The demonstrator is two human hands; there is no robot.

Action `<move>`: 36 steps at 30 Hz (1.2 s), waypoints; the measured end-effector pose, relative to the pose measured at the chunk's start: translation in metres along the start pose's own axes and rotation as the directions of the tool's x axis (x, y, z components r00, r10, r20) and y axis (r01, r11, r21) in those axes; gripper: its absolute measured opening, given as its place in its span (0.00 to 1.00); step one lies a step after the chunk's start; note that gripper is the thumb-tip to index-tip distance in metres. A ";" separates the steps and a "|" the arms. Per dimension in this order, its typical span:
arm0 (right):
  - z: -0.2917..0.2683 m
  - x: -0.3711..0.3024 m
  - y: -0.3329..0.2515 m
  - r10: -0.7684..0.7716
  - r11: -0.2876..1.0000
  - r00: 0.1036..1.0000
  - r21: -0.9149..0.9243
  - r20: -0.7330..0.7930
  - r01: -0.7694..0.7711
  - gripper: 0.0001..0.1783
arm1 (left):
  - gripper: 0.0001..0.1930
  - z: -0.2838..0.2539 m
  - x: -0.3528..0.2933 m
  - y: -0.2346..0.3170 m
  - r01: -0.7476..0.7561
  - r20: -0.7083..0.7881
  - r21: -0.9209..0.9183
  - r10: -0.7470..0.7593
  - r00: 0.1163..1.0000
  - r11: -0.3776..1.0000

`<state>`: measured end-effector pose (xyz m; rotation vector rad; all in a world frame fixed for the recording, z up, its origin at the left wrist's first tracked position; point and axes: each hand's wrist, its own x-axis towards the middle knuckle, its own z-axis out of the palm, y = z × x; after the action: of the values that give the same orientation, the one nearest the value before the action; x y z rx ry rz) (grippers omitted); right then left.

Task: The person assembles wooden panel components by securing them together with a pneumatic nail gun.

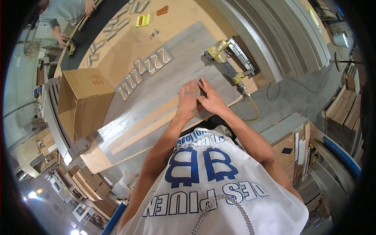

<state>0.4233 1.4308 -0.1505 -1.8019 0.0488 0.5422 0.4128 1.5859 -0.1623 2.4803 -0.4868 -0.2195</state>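
My left hand [188, 100] lies on the grey panel [156, 94] with its fingers stretched out side by side. Close against it, my right hand [212, 100] curls its thumb and fingers around a small dark thing [201, 91], mostly hidden between the hands. Pale wooden strips [145, 122] run along the panel beside my left forearm. Beyond the hands, a row of small rectangular pieces [141, 72] bears white squiggles. A yellow nail gun [222, 58] rests to the right of my hands, its hose fitting toward me.
An open cardboard box [88, 103] stands on the left. Stacked grey boards [262, 35] rise at the far right. A yellow tray [143, 20] and more small pieces [111, 33] lie farther back. The hose [254, 115] hangs off the edge. Another person's hand [60, 38] shows at upper left.
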 end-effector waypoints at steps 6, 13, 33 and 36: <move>0.001 -0.027 0.010 -0.008 1.000 0.999 -0.023 -0.037 0.007 0.45 | 0.52 -0.003 -0.003 -0.003 -0.009 0.028 0.078 0.007 1.000 0.997; 0.009 -0.011 -0.003 0.034 0.999 0.994 0.017 -0.106 -0.032 0.45 | 0.50 -0.010 -0.002 0.000 -0.034 0.019 0.041 0.033 0.999 0.999; -0.067 0.051 -0.021 -0.310 0.607 0.849 -0.776 -0.427 -0.169 0.50 | 0.60 -0.030 -0.010 -0.004 0.008 0.060 0.089 -0.014 0.998 0.996; -0.077 0.065 -0.025 -0.148 0.622 0.881 -0.735 -0.449 -0.269 0.52 | 0.59 -0.025 -0.009 -0.008 0.016 0.087 0.065 -0.021 0.996 0.998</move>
<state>0.5143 1.3835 -0.1378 -2.8012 0.2462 0.1288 0.4131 1.6086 -0.1464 2.5466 -0.5149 -0.3262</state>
